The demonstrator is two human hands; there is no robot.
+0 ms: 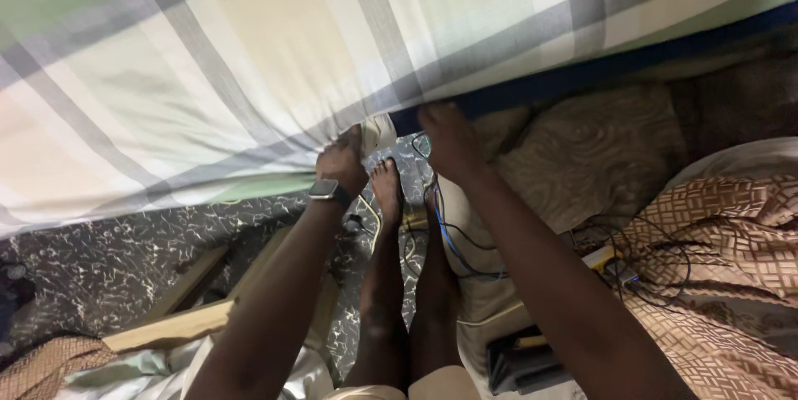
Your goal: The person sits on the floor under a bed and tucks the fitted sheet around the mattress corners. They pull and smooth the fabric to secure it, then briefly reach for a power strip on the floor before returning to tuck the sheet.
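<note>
While both pulled taut: left hand and right hand, each clenched on the checked sheet edge.

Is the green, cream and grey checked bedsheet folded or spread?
Spread: the green, cream and grey checked bedsheet is stretched wide, left hand and right hand gripping its edge.

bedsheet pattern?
Bedsheet: plaid, cream and pale green blocks with grey stripes, dark blue edge; head view.

The only screen is the small dark square smartwatch face, sitting on the left wrist.
</note>
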